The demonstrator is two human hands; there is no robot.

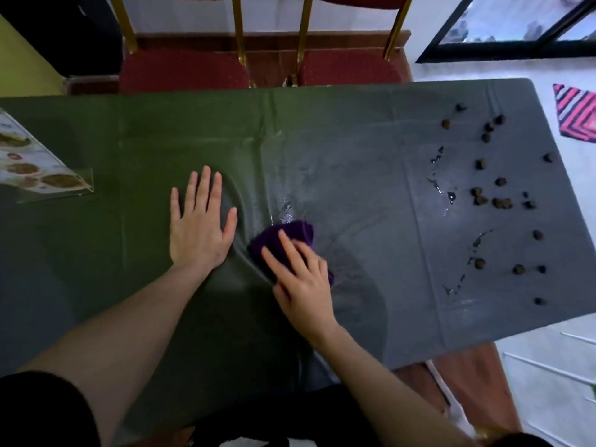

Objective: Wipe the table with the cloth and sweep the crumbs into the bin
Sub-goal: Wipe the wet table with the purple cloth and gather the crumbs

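A folded purple cloth (292, 234) lies on the dark green tablecloth of the table (129, 130), near the middle. My right hand (301, 279) presses down on the cloth, fingers spread over it. My left hand (200, 225) lies flat on the tablecloth just left of the cloth, fingers apart, holding nothing. The tablecloth is wrinkled between the two hands. Several dark brown crumbs (501, 203) are scattered over the right end of the table, with small wet streaks (451, 196) among them. No bin is in view.
A laminated menu card (38, 169) lies at the table's left edge. Two red chairs with gold frames (183, 71) stand behind the far edge. A striped pink mat (577, 114) lies on the floor to the right, beyond the table's end.
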